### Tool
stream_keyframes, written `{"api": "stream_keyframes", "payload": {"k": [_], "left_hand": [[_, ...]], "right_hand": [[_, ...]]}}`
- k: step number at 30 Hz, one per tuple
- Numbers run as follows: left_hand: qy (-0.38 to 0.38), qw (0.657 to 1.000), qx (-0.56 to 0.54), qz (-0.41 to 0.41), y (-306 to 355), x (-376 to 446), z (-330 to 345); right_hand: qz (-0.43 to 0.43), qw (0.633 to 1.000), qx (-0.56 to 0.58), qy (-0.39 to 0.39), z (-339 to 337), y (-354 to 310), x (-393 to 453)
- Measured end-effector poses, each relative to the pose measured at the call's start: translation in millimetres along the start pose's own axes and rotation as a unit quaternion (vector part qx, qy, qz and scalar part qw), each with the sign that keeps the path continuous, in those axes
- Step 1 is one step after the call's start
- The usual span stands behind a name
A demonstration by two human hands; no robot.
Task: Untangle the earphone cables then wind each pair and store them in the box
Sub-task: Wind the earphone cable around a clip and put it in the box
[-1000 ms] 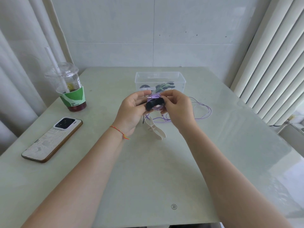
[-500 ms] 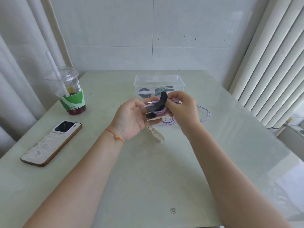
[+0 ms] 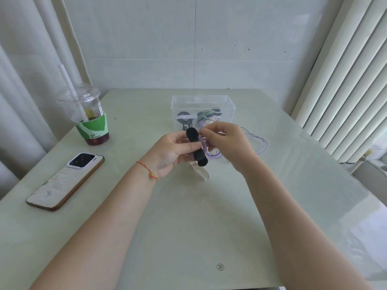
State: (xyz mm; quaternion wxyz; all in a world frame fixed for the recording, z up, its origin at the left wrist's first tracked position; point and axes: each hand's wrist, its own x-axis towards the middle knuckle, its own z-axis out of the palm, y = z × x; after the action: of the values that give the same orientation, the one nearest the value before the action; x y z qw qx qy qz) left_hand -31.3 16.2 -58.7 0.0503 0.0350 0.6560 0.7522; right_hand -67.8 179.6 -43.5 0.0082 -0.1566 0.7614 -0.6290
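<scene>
In front of the clear box (image 3: 202, 105), the left hand (image 3: 169, 152) grips a black strap (image 3: 195, 146) against the purple earphone cable (image 3: 259, 143); the right hand (image 3: 227, 143) pinches that cable.

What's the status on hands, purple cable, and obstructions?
Left hand grips black strap and purple cable coil. Right hand pinches cable. Box behind, open, path unobstructed.

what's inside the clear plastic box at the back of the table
Inside the clear plastic box lie a wound black cable with a white tie and a green-and-white bundle. The hands cover its lower front.
</scene>
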Motion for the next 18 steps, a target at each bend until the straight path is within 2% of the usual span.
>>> {"api": "stream_keyframes", "payload": {"k": [4,9,18], "left_hand": [[0.093,0.994,-0.056,0.001,1.9,2.9,-3.1],[0.150,0.988,-0.022,0.015,1.8,3.5,-4.7],[0.214,0.975,-0.025,0.051,1.2,4.2,1.4]], "right_hand": [[0.002,1.000,0.014,-0.016,-1.7,1.0,0.8],[0.009,0.999,0.037,-0.027,-1.5,1.6,0.5],[0.004,1.000,-0.017,0.002,1.2,3.2,1.0]]}}
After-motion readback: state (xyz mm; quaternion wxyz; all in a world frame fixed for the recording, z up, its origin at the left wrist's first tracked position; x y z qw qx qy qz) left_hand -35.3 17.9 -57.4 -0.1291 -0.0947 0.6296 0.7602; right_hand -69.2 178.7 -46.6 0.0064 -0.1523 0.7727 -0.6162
